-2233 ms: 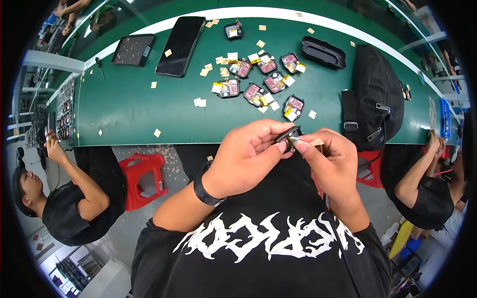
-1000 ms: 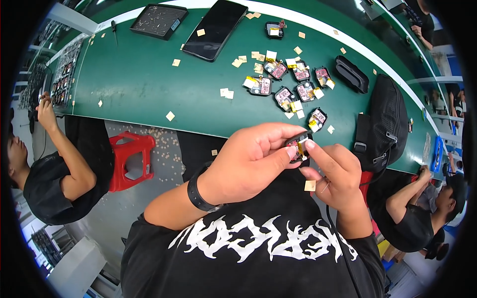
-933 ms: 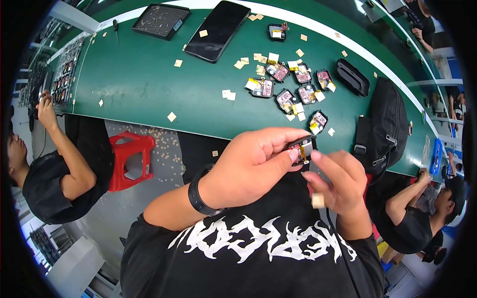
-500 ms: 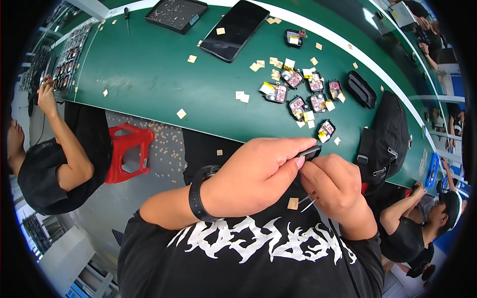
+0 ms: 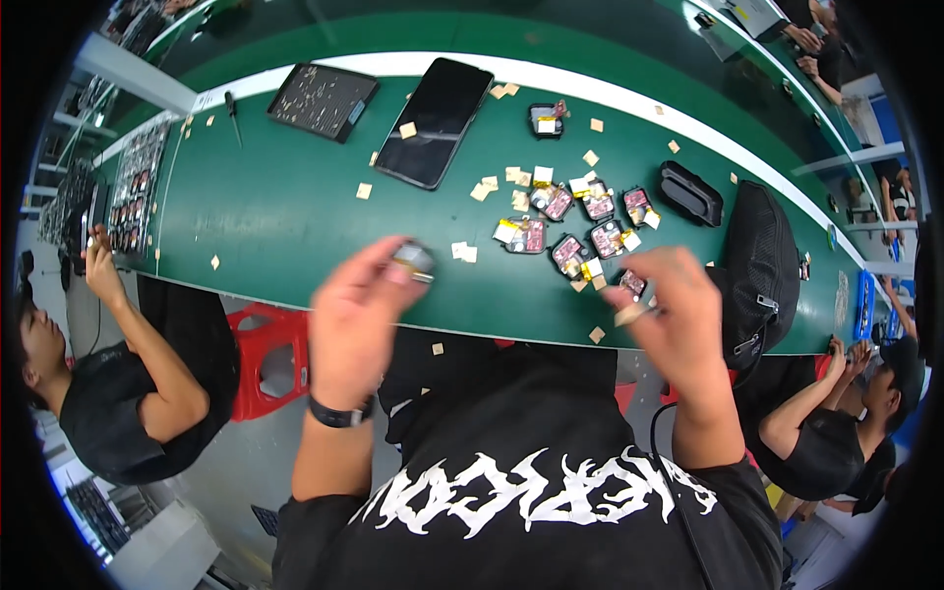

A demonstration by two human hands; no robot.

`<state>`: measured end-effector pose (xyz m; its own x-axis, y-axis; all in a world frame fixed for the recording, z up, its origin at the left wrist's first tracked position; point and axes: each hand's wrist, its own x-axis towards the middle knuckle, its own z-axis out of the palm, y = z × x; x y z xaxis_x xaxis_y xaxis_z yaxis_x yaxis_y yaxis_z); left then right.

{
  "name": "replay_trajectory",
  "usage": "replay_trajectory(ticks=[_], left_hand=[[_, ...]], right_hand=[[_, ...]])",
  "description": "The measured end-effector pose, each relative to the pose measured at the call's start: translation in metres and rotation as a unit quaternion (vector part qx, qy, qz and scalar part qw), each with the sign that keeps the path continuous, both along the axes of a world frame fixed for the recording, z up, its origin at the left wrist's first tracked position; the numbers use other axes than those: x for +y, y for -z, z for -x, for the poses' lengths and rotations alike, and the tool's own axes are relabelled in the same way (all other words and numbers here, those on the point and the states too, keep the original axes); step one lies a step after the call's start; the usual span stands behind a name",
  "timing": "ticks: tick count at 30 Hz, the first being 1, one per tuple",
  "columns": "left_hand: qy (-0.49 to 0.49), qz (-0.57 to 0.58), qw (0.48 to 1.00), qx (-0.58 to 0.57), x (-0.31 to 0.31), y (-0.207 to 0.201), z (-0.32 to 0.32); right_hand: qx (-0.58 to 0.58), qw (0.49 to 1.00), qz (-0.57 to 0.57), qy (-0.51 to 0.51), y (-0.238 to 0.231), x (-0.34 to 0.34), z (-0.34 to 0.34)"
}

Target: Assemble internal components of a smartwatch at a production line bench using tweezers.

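Note:
My left hand (image 5: 354,320), with a black wristband, is raised over the table's near edge. Its thumb and fingers close round a small dark rounded device case (image 5: 413,260). To the right, my right hand (image 5: 677,307) is smeared by motion, its fingers bent in toward the thumb. Something pale shows at its fingertips, too blurred to name. Just beyond those fingers sits a small open device (image 5: 631,283), partly hidden. Several more open black cases with pinkish circuit boards and yellow-taped white pieces, one of them an open case (image 5: 570,256), lie grouped between and beyond my hands.
Small tan squares are scattered over the green table (image 5: 275,216). A large black phone (image 5: 436,123), a dark tray (image 5: 323,102) and a screwdriver (image 5: 233,118) lie farther back. At right are an empty black case (image 5: 690,192) and a black bag (image 5: 762,265). People sit at both sides.
My hands were together near my chest, with thin tweezer tips showing below the right one. Now they are apart and farther forward, the left with the dark case, the right near the open devices.

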<state>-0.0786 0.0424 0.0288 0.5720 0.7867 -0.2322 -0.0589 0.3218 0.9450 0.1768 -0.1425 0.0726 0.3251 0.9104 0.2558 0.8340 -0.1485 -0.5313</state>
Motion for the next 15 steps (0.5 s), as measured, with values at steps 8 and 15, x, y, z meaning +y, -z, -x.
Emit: replay_trajectory(ticks=[8,15], left_hand=[[-0.221,-0.291,0.896,0.254,0.149,0.05,0.083],[-0.26,-0.599,0.623,0.431,0.159,0.048,0.073]], right_hand=[[0.107,0.981,0.122,0.107,0.027,-0.03,-0.011],[0.051,0.986,0.106,0.117,0.038,-0.036,-0.012]])
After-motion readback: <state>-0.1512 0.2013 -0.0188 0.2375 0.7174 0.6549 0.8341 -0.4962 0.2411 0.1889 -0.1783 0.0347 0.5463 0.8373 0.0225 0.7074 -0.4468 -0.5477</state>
